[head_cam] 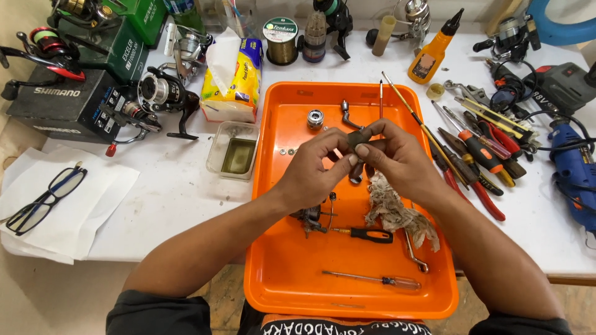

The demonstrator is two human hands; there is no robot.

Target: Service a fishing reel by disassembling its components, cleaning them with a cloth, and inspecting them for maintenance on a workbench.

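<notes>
Over an orange tray (pixel 279 273), my left hand (pixel 313 167) and my right hand (pixel 394 158) together hold a small dark reel part (pixel 359 138) between fingertips. A dirty rag (pixel 397 214) hangs below my right hand; whether it is gripped I cannot tell. In the tray lie a partly stripped reel body (pixel 310 218), a black-handled screwdriver (pixel 367 234), a clear-handled screwdriver (pixel 375 280), a small bearing-like ring (pixel 315 118) and a bent metal handle piece (pixel 347 115).
Right of the tray lie several screwdrivers and pliers (pixel 481 152), a blue power drill (pixel 574 170) and an orange oil bottle (pixel 431 53). To the left are a small clear dish (pixel 234 152), a spinning reel (pixel 162 99), boxes (pixel 62 102) and glasses (pixel 46 198) on paper.
</notes>
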